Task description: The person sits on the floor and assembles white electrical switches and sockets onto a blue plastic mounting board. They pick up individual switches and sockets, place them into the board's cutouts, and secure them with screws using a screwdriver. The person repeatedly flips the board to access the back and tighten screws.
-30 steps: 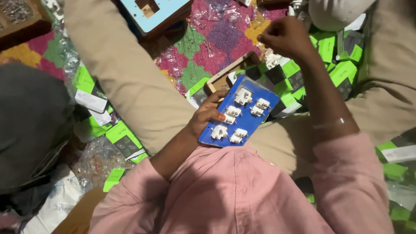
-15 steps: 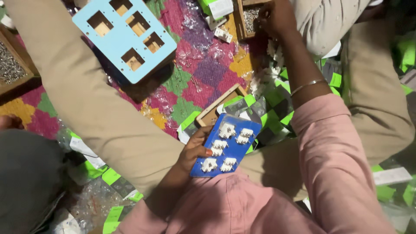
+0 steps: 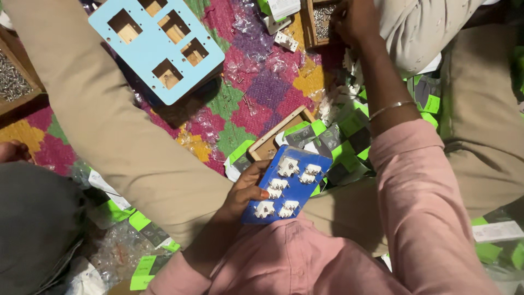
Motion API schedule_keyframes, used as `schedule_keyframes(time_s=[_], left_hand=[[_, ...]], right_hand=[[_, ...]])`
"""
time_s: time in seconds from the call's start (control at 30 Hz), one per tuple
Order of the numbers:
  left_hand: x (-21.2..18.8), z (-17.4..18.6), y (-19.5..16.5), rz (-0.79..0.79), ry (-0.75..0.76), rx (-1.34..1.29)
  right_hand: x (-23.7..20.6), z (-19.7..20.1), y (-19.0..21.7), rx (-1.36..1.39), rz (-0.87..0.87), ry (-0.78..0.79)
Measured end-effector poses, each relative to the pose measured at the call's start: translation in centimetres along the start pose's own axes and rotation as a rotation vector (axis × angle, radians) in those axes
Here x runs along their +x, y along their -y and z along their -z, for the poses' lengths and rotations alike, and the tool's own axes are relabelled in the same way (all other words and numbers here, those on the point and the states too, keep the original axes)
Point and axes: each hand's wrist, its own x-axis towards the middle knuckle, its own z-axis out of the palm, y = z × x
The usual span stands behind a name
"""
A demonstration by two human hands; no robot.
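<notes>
Left fingers: the left hand (image 3: 243,191) grips the near edge of a blue plate (image 3: 287,186), thumb laid over its face, the rest hidden beneath; clenched on the plate, firm as far as can be seen.
Right fingers: the right hand (image 3: 355,21) reaches far forward into a wooden tray of screws (image 3: 319,19); fingertips are buried in the tray and hidden by the back of the hand; I cannot tell whether they are pinched on a screw or spread.
Plate: held above the lap, tilted, just in front of the pink shirt (image 3: 305,262); six white switch parts (image 3: 284,188) sit on its face in three pairs.
Near the plate: a small wooden frame (image 3: 273,136) lies just beyond it; green and grey packets (image 3: 344,131) are heaped beside and partly under it.
Farther out: a patchwork mat (image 3: 262,93) covers the floor; a light blue panel with four square cut-outs (image 3: 155,46) rests on a block at the far left; a second tray of screws (image 3: 13,82) sits at the left edge; clear plastic wrappers (image 3: 262,60) are scattered between.
Another person: a dark shape (image 3: 33,218) and a hand (image 3: 13,150) at the left, well apart from the plate.
Judgement on the step: picking screws appears to be in hand; the plate is best kept level so the white parts stay seated; one screw pinched at a time would avoid spills onto the cluttered mat.
</notes>
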Motion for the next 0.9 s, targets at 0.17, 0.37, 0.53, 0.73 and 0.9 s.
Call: schedule_keyframes(time_s=[0.17,0.37,0.53,0.73,0.9], left_hand=[[-0.2,-1.4,0.0,0.028,0.023,-0.045],[0.8,-2.1,-1.0,0.013,-0.040,-0.200],[1.3,-2.6,-1.8,-0.045,-0.040,-0.313],[2.4,-2.1,-3.3,-0.129,-0.107,-0.265],[3.4,-1.6,-3.4,-0.122,-0.129,-0.218]], right_hand=[[0.1,1.6,-1.2,-0.139,-0.086,0.077],[-1.0,2.3,0.4,0.181,-0.170,-0.141],[-9.6,7.8,7.5,0.580,-0.030,0.003],[-18.4,10.1,17.8,0.614,0.098,0.073],[-20.5,8.8,22.2,0.543,0.053,0.010]])
